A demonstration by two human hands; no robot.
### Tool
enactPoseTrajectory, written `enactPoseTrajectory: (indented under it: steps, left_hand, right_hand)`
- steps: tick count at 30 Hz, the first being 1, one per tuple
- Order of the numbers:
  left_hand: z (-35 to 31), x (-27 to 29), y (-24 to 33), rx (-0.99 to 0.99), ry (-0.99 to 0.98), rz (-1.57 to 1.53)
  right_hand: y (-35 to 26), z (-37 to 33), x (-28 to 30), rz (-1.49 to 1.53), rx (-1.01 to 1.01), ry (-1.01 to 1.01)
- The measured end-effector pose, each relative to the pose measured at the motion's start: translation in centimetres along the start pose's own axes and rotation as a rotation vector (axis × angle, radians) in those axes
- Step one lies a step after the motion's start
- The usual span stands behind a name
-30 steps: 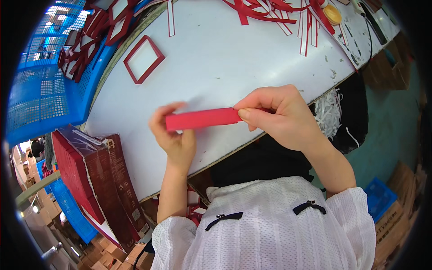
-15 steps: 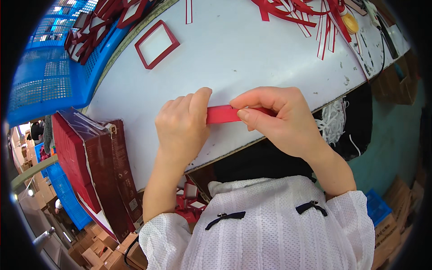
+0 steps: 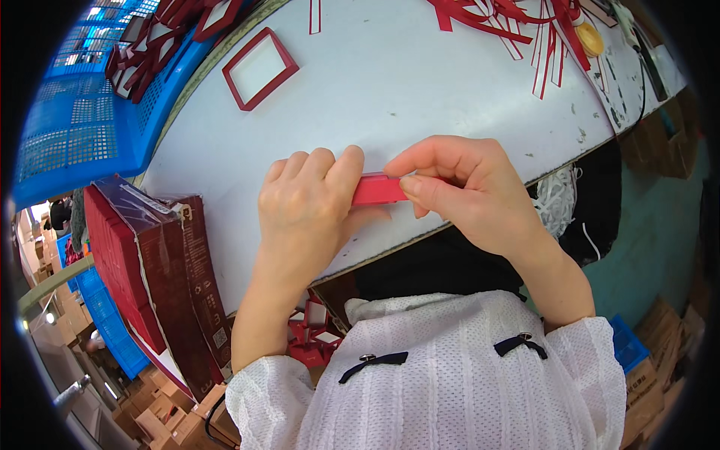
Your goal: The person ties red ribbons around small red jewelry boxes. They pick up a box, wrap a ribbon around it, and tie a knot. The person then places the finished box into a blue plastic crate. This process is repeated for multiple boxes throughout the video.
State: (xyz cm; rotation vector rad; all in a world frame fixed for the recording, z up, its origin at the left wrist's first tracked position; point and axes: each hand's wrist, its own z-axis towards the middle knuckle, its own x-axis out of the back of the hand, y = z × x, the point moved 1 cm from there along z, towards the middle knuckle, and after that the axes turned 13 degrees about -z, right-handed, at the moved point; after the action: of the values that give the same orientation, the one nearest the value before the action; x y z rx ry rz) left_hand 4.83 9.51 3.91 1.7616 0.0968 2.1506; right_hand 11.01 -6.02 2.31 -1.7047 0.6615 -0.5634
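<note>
Between my two hands, above the near part of the white table, is a small red box part (image 3: pixel 377 190), seen from its narrow side. My left hand (image 3: pixel 309 202) is wrapped round its left end, thumb along the lower side. With thumb and forefinger, my right hand (image 3: pixel 469 187) pinches the right end. Most of the box part lies hidden behind the fingers. Farther off on the table sits a square dark-red frame-like box piece (image 3: pixel 283 75) with a white inside.
A blue plastic basket (image 3: pixel 124 161) with several red box pieces (image 3: pixel 154 52) stands at the far left. Red strips (image 3: pixel 495 22) and a yellow roll (image 3: pixel 589 40) lie at the far right. A dark-red carton (image 3: pixel 176 277) stands at the table's left edge; white shredded paper (image 3: pixel 555 204) is below its right edge.
The left hand has moved slightly right along the red box part, and its thumb now shows below. The right hand still pinches the other end, and less of the red side shows.
</note>
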Motion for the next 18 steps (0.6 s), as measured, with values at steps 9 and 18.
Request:
enactPoseTrajectory:
  steps: [9, 18]
  left_hand:
    - [-0.1, -1.1, 0.4, -0.009, 0.118, -0.018]
    - [0.0, -1.6, 0.4, -0.049, 0.190, -0.022]
  right_hand:
    - [-1.3, -0.8, 0.4, 0.083, -0.017, -0.040]
    - [-0.8, -1.3, 0.5, 0.055, -0.023, -0.004]
